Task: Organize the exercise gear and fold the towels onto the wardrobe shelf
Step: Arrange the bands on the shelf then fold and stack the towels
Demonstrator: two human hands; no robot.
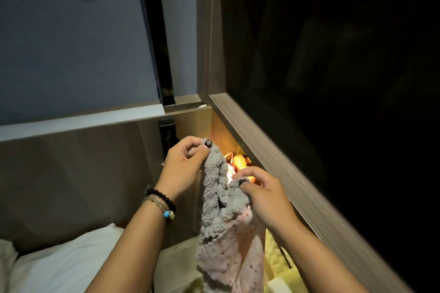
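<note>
A fluffy grey towel (219, 202) with a pale pink dotted lower part hangs between my hands. My left hand (184, 159) pinches its top left corner with thumb and fingers. My right hand (259, 194) pinches the other top corner, a little lower and to the right. Behind the towel is a lit wardrobe shelf opening (221, 131) with bright orange and yellow items (239, 160) that are partly hidden and overexposed. Below my right forearm lies a pale yellow fluffy cloth (273, 254).
A wooden wardrobe edge (273, 157) runs diagonally on the right, with a dark interior above it. A brown padded headboard (71, 181) and white bedding (71, 261) fill the lower left. A black wall switch (167, 133) sits beside the shelf.
</note>
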